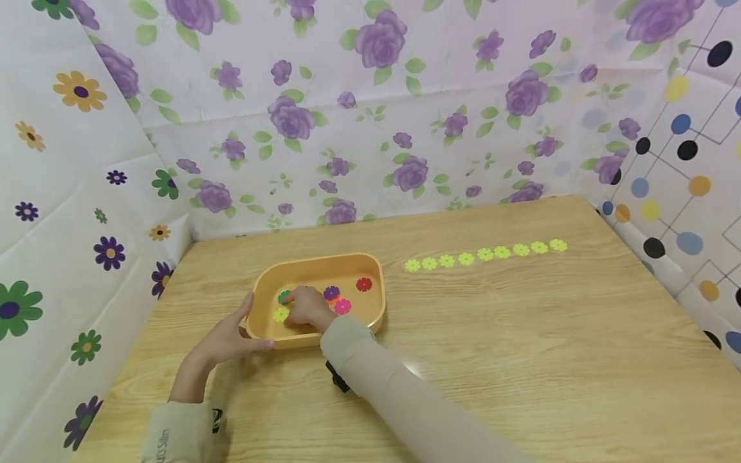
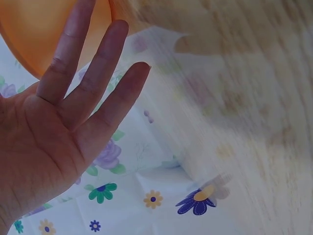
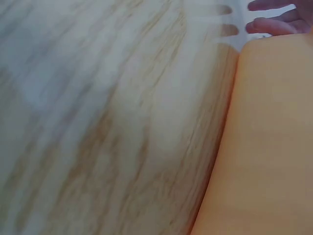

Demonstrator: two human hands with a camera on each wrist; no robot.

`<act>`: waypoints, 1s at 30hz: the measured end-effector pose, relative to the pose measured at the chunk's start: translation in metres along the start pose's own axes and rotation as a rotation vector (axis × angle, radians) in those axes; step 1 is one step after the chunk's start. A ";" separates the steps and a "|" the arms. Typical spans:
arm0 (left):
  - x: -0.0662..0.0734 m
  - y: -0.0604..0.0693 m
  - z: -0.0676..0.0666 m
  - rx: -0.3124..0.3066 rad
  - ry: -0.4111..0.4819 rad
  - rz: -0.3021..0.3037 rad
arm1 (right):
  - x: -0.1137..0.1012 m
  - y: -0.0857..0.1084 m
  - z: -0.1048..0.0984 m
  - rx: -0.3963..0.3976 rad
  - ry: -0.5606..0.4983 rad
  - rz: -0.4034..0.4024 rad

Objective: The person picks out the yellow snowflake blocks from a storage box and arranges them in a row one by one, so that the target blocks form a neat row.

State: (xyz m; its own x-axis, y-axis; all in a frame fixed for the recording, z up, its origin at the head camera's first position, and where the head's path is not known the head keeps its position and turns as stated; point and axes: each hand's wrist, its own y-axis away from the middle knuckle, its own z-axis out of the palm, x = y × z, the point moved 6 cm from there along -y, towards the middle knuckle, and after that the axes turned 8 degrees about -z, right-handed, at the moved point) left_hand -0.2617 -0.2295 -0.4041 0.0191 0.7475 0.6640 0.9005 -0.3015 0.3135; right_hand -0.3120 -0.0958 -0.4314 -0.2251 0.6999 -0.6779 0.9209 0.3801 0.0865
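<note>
An orange tray stands on the wooden table. My left hand rests against its left end, fingers along the side and thumb at the near rim. In the left wrist view, several of that hand's fingers are straight and spread. My right hand reaches inside the tray, index fingertip at a green flower piece, thumb side near a yellow flower piece. Right of it lie purple, pink and red flower pieces, with an orange one partly covered. The right wrist view shows only the tray's outer wall.
A row of several yellow flower pieces runs across the table, to the right of the tray. Flower-patterned sheets hang behind and at the left; a dotted sheet hangs at the right.
</note>
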 end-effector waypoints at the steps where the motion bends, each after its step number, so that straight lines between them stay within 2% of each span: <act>1: 0.000 0.000 0.000 0.001 0.000 0.000 | -0.001 -0.001 0.000 -0.008 0.036 -0.010; 6: 0.000 0.000 -0.001 0.003 -0.011 0.003 | -0.003 -0.002 0.003 -0.060 0.199 -0.044; 11: -0.001 0.000 0.000 0.007 -0.028 -0.018 | -0.003 -0.003 0.005 -0.091 0.267 -0.038; 15: 0.000 0.000 0.000 0.011 -0.023 -0.018 | -0.003 -0.004 0.004 -0.078 0.261 -0.028; 20: 0.000 0.000 0.001 0.010 -0.007 -0.002 | 0.000 -0.005 0.005 -0.063 0.192 0.006; 30: 0.000 0.001 0.000 0.019 -0.037 -0.028 | 0.000 -0.005 0.006 -0.065 0.180 0.006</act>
State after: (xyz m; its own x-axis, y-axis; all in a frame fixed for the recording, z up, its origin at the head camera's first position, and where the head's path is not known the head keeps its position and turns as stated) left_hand -0.2613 -0.2298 -0.4037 0.0097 0.7770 0.6294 0.9090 -0.2692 0.3183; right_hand -0.3153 -0.1009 -0.4363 -0.2781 0.7972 -0.5359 0.9012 0.4096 0.1417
